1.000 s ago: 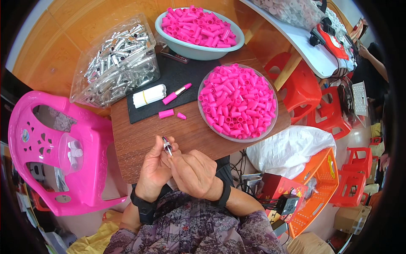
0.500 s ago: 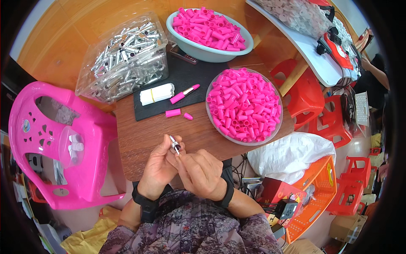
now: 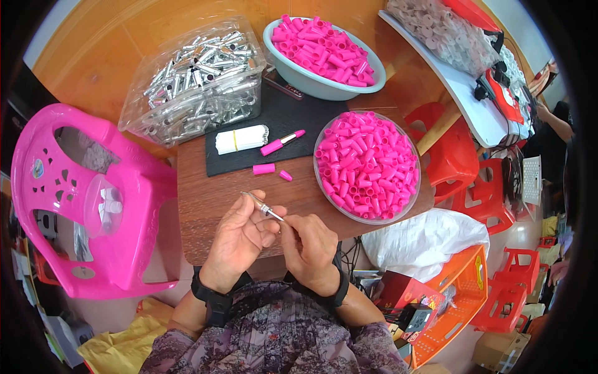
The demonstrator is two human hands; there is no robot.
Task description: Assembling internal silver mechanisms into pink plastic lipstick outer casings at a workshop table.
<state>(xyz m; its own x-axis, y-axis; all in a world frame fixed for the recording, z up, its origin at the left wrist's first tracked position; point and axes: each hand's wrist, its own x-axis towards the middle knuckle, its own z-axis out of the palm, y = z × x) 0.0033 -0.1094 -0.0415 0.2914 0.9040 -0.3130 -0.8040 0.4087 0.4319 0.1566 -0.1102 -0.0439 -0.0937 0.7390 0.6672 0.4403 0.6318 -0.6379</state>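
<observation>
Silvery slender tube (image 3: 266,210), centre frame, now slants flatter, more exposed for working. Left hand (image 3: 237,246) grasps it; right hand (image 3: 314,249) pinches its pale tip (image 3: 276,216).

Small assembly workshop, basin (image 3: 317,85) of pink caps (image 3: 324,50), bin (image 3: 142,123) of silver tubes (image 3: 199,71)

Wood-toned panelling (image 3: 93,78) stands behind — pink chair (image 3: 142,181) left, red stools (image 3: 450,157) right.

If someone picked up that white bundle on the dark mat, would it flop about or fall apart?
The white bundle would probably lift as one piece, since a yellow band circles it. It seems unlikely to flop much, because its slender pieces lie straight. Tilted, some might slide lengthwise, as only that one band shows.
</observation>
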